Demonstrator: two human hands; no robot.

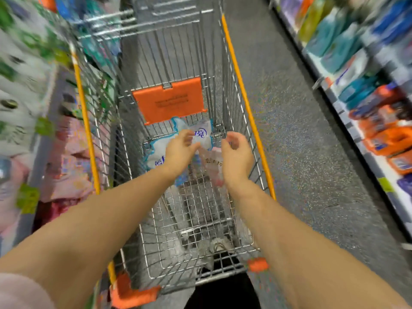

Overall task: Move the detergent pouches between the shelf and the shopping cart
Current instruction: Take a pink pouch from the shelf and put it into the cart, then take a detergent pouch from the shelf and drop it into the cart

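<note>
A wire shopping cart (243, 99) with yellow rims stands in the aisle below me. At its far end lie white and blue detergent pouches (202, 132) and a pinkish pouch (214, 166). Both my arms reach into the cart. My left hand (180, 150) hovers over the white and blue pouches with its fingers loosely curled, holding nothing. To its right, my right hand (236, 157) hangs above the pinkish pouch, fingers loosely curled and empty.
An orange flap (169, 101) hangs at the cart's far end. The shelf on the left (44, 139) holds green-white and pink pouches, blurred. The shelf on the right (365, 85) carries blue, orange and green detergent bottles. Grey speckled floor (301, 130) runs between them.
</note>
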